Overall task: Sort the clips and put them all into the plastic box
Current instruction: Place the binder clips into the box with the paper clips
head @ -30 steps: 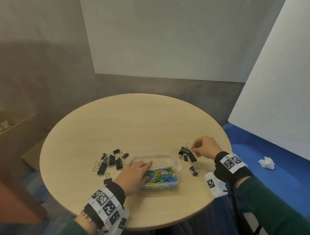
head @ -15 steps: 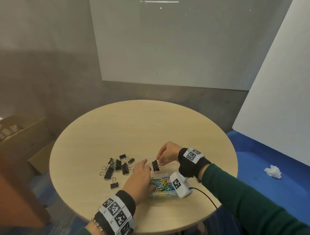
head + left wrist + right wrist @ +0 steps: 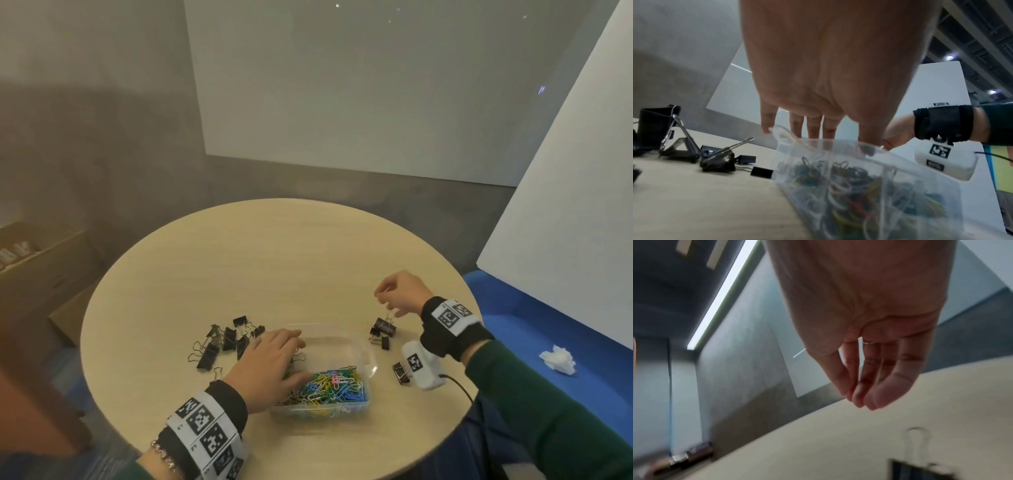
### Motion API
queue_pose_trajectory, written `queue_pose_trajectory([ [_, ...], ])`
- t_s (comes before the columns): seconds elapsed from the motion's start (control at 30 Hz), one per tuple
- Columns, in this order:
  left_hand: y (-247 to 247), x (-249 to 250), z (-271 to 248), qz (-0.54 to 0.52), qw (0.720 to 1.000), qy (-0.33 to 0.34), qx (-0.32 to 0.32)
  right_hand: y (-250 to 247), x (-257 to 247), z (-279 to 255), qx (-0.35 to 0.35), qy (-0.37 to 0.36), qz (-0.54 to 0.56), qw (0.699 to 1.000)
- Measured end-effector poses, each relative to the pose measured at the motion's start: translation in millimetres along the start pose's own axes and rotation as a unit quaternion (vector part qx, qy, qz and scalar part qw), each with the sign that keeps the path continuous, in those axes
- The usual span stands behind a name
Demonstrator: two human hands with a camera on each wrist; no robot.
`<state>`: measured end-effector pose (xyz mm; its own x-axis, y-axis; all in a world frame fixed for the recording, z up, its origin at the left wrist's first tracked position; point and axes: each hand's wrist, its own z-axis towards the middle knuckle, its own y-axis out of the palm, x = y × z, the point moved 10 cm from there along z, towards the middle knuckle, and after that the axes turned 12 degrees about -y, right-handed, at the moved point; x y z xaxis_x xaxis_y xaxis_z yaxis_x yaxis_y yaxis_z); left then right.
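The round tabletop (image 3: 274, 260) carries a clear plastic box (image 3: 356, 346), its near part heaped with coloured paper clips (image 3: 330, 385). The left hand (image 3: 270, 365) lies flat across the box's left rim, fingers straight. Black binder clips (image 3: 219, 342) are scattered left of the box, and a few more (image 3: 383, 329) lie to its right. Above those, the right hand (image 3: 402, 293) hangs empty, fingers loosely bent, fingertips (image 3: 869, 399) close together.
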<state>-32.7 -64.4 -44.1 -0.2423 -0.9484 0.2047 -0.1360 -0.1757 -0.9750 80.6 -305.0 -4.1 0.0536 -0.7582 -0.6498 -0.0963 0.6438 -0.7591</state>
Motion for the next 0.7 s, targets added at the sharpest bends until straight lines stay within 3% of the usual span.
queue_pose_trajectory([
  [0.17,8.2,1.0,4.6,0.01,0.999,-0.002,-0.047,16.6,44.1,12.3,-0.076,0.039,-0.099,0.991],
  [0.33,4.9,-6.7,4.0,-0.01,0.998,-0.022,-0.055,13.9,42.5,18.5,-0.047,0.008,-0.117,0.992],
  [0.53,-13.1,-9.9,1.7,-0.027,0.999,-0.043,0.003,-11.4,-6.7,5.2,0.063,-0.063,0.017,0.996],
  [0.6,-13.0,-11.7,3.3,-0.016,0.999,-0.044,-0.005,0.4,-34.4,-7.2,0.033,-0.086,0.099,0.991],
  [0.7,-16.8,-13.4,9.4,-0.006,0.999,-0.04,0.017,42.7,-63.4,-23.9,-0.084,-0.08,0.168,0.979],
])
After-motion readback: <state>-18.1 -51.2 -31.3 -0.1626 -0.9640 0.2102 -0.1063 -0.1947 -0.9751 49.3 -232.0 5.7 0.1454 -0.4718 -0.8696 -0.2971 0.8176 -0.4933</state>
